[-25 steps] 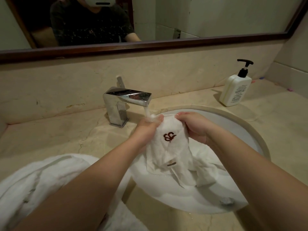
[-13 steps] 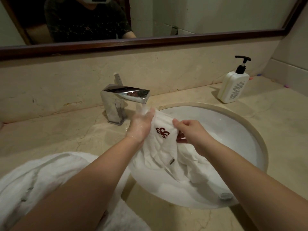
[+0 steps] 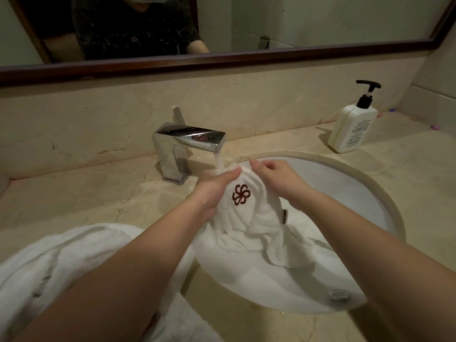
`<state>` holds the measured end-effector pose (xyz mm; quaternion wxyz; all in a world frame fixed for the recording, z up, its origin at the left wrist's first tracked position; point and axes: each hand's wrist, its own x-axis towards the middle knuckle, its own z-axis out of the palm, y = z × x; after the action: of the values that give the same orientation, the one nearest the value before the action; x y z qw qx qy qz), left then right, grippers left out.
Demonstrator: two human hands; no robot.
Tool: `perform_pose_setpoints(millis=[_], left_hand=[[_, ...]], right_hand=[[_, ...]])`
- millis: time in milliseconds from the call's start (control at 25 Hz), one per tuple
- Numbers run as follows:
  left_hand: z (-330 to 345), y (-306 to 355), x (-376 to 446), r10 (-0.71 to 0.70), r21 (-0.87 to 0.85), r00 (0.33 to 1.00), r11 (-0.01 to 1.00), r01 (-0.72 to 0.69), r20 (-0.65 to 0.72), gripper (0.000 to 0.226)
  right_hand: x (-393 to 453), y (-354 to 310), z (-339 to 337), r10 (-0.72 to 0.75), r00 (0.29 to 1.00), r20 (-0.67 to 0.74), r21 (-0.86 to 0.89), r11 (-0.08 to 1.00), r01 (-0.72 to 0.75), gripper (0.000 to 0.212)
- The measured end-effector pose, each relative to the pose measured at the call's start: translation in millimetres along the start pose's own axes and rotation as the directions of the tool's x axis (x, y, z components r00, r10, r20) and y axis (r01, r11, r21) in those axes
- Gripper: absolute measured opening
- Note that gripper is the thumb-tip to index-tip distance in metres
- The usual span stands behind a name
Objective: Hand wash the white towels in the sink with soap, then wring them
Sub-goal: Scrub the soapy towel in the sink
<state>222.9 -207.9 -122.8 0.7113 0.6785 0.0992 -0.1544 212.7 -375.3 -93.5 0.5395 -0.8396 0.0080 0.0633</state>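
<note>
Now the white towel (image 3: 249,213) is held over the sink (image 3: 370,193) at its back-left rim, its top bunched under the faucet (image 3: 190,139) stream, pinched between left hand (image 3: 214,188) and right hand (image 3: 276,178); its length hangs down toward the near rim.

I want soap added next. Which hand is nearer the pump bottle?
Right. The right hand grips the towel over the sink, on the side toward the soap pump bottle. The left hand holds the towel's far side, under the faucet.
</note>
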Motion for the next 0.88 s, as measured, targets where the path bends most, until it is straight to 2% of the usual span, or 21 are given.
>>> perform_pose_setpoints(millis=[40,120,200,280,480,600,720,800,880], left_hand=[[0.3,-1.7,2.4,0.02,-0.024,0.998,0.999,-0.021,-0.052,0.04],[0.8,-2.6,6.1,0.048,-0.07,0.994,0.996,-0.055,-0.101,0.062],[1.5,-4.5,10.3,0.073,-0.088,0.988,0.992,-0.086,-0.134,0.091],[2.6,-5.3,11.5,0.101,-0.092,0.984,0.989,-0.115,-0.146,0.101],[-2.9,-5.0,10.5,0.098,-0.074,0.99,0.992,-0.107,-0.106,0.09],[-5.6,-3.6,11.6,0.087,-0.071,0.98,0.992,-0.101,-0.177,0.07],[-8.2,-3.9,14.0,0.121,-0.07,0.938,0.986,-0.151,-0.324,0.045],[-11.4,-3.5,15.6,0.136,-0.123,0.912,0.973,-0.197,-0.387,0.039],[-12.1,-3.3,15.4,0.112,-0.158,0.908,0.969,-0.19,-0.403,0.051]], right_hand=[[-3.1,7.8,4.3,0.04,0.999,-0.016,-0.04,0.998,-0.04,0.058],[-13.5,23.9,12.9,0.073,0.997,-0.017,-0.047,0.996,-0.073,0.056],[-23.3,33.1,19.3,0.049,0.999,0.009,0.009,0.999,-0.049,0.048],[-27.7,36.8,24.6,0.032,0.999,0.021,0.053,0.998,-0.033,0.035],[-19.6,39.7,28.0,0.083,0.996,0.017,0.104,0.991,-0.084,0.026],[-9.5,32.6,16.7,0.072,0.994,-0.083,0.129,0.99,-0.061,0.022],[0.5,8.0,8.6,-0.05,0.978,-0.201,-0.008,0.999,0.049,0.022],[8.1,-1.7,7.8,-0.068,0.985,-0.159,0.029,0.997,0.074,0.032],[7.7,3.1,9.3,-0.008,0.999,-0.037,0.005,1.0,0.008,0.046]])
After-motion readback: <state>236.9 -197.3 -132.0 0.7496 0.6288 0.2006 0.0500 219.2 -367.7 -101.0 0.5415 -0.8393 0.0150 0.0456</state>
